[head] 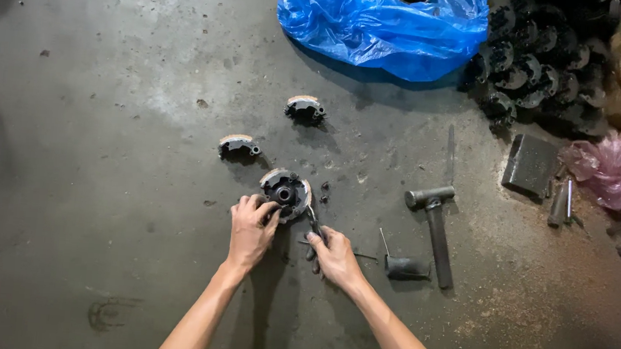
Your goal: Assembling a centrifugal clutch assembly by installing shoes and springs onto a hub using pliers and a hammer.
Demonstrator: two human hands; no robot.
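Hands low on the concrete floor (98, 201): your left hand (249, 229) clamps its fingers (266, 212) on the lower edge of the round clutch assembly (286, 192), which lies flat on the floor in front of you. Your right hand (333, 257) grips pliers (315, 226), their tip at the assembly's right side. Two loose clutch shoes (239, 146) lie just beyond it, and a hammer (435, 226) lies off to your right.
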